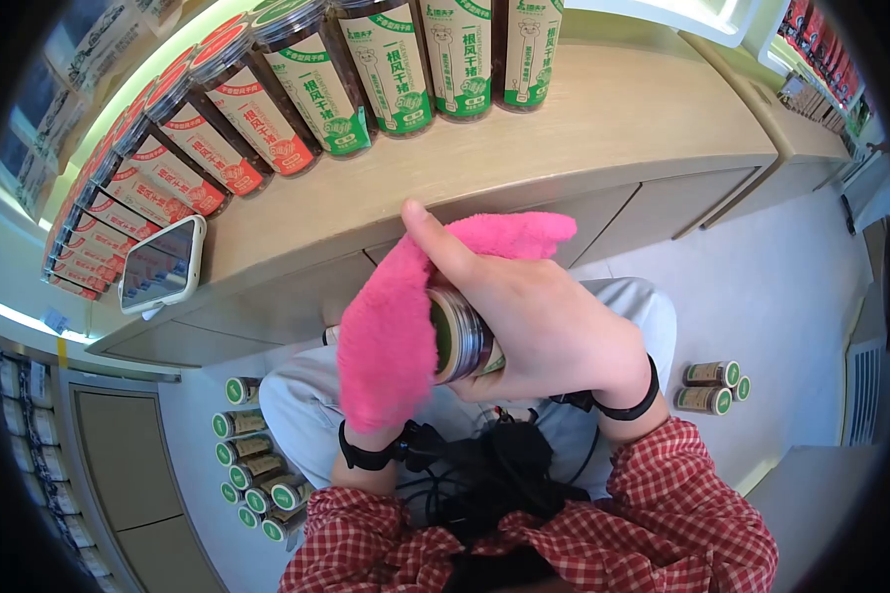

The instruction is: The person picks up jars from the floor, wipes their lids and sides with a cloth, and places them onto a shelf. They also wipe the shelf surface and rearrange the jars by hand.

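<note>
Shop interior, by look of it. Long row of matching jars (390, 74) with red or green labels along pale wooden tabletop (583, 119), lit strip behind them. Cabinet doors (603, 212) beneath. Packaged goods (819, 49) hanging in rack at upper right. More packs (40, 435) stacked on shelving at lower left. Further lidded jars (257, 474) in groups on smooth pale floor (613, 262), both sides of seated person.

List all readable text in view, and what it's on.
"一根风干猪": green-labelled jars on the counter.
"根风干猪": red-labelled jars, partly legible.
Smaller print on both: too small.
Held jar, floor jars, phone screen: too small or blurred.
</note>
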Available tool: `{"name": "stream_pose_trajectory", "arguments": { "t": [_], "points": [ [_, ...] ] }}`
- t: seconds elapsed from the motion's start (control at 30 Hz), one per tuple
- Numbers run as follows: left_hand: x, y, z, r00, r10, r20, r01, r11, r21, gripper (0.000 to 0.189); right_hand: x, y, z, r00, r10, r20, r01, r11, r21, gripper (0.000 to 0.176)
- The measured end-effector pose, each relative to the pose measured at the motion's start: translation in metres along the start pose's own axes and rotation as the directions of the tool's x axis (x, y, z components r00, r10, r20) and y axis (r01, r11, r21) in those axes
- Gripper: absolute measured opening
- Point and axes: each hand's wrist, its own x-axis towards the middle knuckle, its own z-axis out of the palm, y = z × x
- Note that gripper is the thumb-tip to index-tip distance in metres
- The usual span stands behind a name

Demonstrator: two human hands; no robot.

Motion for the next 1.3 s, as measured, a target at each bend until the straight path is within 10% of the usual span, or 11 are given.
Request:
{"name": "stream_pose_trajectory", "arguments": {
  "t": [0.23,0.53,0.7,1.07,1.3],
  "points": [
    [0.009,-0.006,0.017,0.969,-0.133,-0.207,0.155,0.983,0.096,0.05,-0.006,0.005,0.002,0.995,-0.087,-0.051,0.078,0.985,-0.156,0.107],
    [0.022,0.002,-0.006,0.923,-0.384,-0.022,0.385,0.921,0.06,0.067,0.001,0.033,0.016,0.959,-0.203,-0.199,0.185,0.977,-0.106,0.108],
    [0.027,-0.013,0.019,0.914,-0.277,-0.297,0.254,0.961,-0.114,0.068,0.004,0.033,0.017,0.99,-0.076,-0.115,0.048,0.972,-0.23,0.098],
    [0.03,-0.015,0.018,0.955,-0.112,-0.274,0.076,0.988,-0.137,0.041,0.005,0.023,0.01,0.986,-0.148,-0.083,0.125,0.964,-0.235,0.1],
    [0.04,-0.014,0.003,0.943,-0.203,-0.262,0.143,0.962,-0.231,0.041,0.004,0.038,0.001,0.8,0.065,-0.597,0.338,0.773,0.537,0.073]
  ]
}}
